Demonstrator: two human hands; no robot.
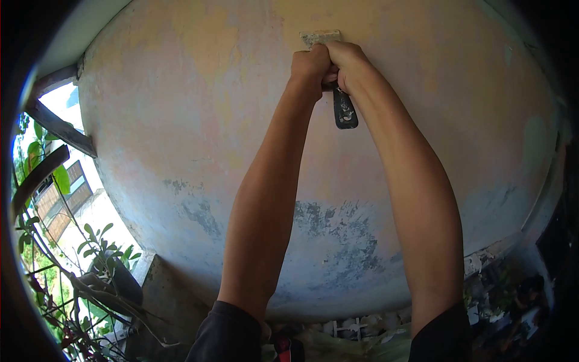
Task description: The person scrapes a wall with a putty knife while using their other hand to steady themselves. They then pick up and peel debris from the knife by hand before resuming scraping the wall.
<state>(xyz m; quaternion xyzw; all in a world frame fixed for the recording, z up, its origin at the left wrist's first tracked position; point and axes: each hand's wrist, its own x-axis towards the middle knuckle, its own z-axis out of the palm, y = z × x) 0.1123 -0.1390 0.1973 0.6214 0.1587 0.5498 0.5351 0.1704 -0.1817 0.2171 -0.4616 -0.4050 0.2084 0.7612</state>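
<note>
Scraper (329, 60) is being pressed flat to the wall (181, 120) up high, blade on the yellow paint, probably so both arms can lean in. Its black handle is being wrapped tight by the left hand (309, 63) and right hand (348, 60), fingers curled shut, arms being stretched nearly straight overhead.

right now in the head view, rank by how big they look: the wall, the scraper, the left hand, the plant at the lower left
1. wall, fills most of the view
2. plant
3. left hand and scraper: look about alike, and the hands cover part of the scraper, so unranked
</note>
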